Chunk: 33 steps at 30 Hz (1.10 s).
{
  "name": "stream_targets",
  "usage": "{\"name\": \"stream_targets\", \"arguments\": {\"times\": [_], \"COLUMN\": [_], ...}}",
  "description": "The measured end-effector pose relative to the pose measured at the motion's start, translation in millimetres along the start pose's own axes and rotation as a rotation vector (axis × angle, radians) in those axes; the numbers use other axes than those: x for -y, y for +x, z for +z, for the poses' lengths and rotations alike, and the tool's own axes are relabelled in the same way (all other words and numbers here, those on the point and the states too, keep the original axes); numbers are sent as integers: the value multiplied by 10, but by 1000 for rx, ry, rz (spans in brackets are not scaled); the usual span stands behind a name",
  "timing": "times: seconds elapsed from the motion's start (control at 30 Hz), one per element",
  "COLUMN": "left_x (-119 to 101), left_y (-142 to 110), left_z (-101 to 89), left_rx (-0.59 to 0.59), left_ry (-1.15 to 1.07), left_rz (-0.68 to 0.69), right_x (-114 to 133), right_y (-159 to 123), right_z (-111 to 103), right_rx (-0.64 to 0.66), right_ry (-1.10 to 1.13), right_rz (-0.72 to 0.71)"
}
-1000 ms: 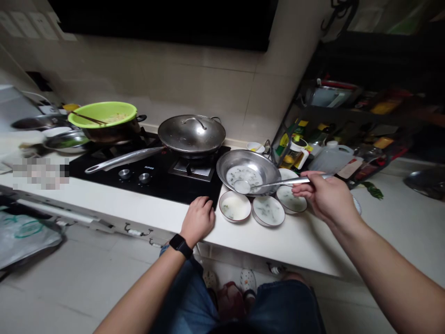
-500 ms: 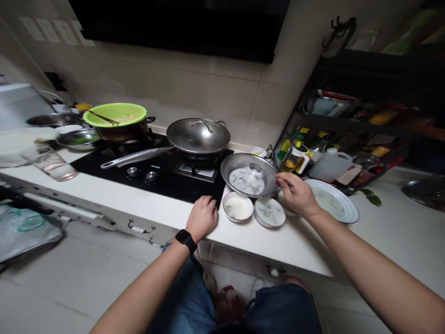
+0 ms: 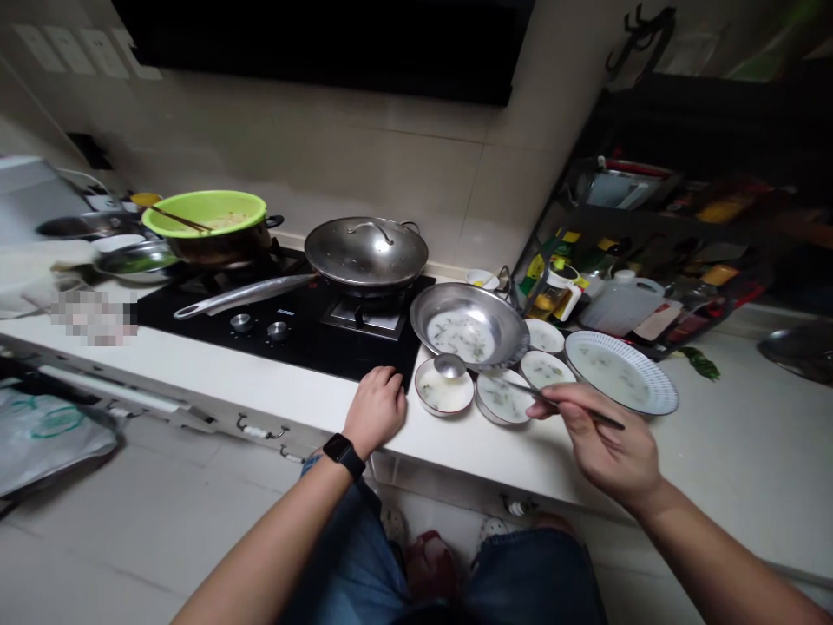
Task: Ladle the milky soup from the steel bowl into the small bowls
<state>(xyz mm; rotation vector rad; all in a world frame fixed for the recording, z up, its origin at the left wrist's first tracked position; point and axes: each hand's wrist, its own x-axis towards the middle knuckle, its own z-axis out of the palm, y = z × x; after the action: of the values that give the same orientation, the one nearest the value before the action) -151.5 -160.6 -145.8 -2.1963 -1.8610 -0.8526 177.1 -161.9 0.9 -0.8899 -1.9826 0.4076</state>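
Observation:
My right hand (image 3: 608, 443) grips the handle of a metal ladle (image 3: 449, 365), whose bowl hangs tilted over the left small bowl (image 3: 429, 404) of pale soup. Beside it stands a second small bowl (image 3: 504, 404), partly under the ladle's handle. A wide steel basin (image 3: 514, 334) with whitish, green-flecked soup sits just behind them. Two more small bowls, one nearer (image 3: 547, 371) and one farther back (image 3: 545, 337), stand to the basin's right. My left hand (image 3: 376, 410) lies on the counter's front edge, fingers loosely bent, holding nothing.
A lidded wok (image 3: 368, 252) sits on the black gas hob (image 3: 214, 343), its handle reaching left. Behind it stands a pot under a green basin (image 3: 188, 227). To the right are a ribbed plate (image 3: 667, 395) of soup and a rack with bottles and a plastic jug (image 3: 621, 304).
My right hand has moved from the basin's right rim toward me and right. The ladle's bowl has come out of the basin to the left small bowl. My left hand stays put.

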Motion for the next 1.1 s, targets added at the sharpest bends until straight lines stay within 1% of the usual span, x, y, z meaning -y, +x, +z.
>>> {"name": "stream_targets", "arguments": {"times": [0.07,0.13,0.2,0.27,0.33,0.4,0.47,0.6,0.77,0.93,1.03,1.1], "left_x": [0,-1,-3,-3,-3,-2,-1,-2,-10,-3,2,2], "left_y": [-2,-4,-5,-5,-5,-7,-8,-8,-8,-10,-11,-12], "left_z": [-2,-4,-6,-8,-9,-8,-5,-5,-17,-10,-3,-2], "left_rx": [-2,-7,-11,-10,-8,-8,-11,-10,-4,-1,-4,-3], "left_ry": [7,11,9,7,6,5,1,-4,-5,-27,-24,-20], "left_rz": [2,4,5,6,7,8,6,6,1,-7,1,2], "right_x": [-14,-44,-74,-102,-138,-190,-250,-320,-276,-291,-405,-529], "right_y": [-56,-83,-87,-60,-4,65,121,168,248,497,691,815], "right_z": [88,201,311,392,434,441,424,361,238,51,-27,-20], "right_rx": [58,83,60,4,-59,-107,-151,-213,-255,-309,-348,-364], "right_ry": [26,62,132,243,353,425,466,504,493,511,517,521], "right_rz": [-7,73,234,423,581,695,768,817,806,800,777,762]}}
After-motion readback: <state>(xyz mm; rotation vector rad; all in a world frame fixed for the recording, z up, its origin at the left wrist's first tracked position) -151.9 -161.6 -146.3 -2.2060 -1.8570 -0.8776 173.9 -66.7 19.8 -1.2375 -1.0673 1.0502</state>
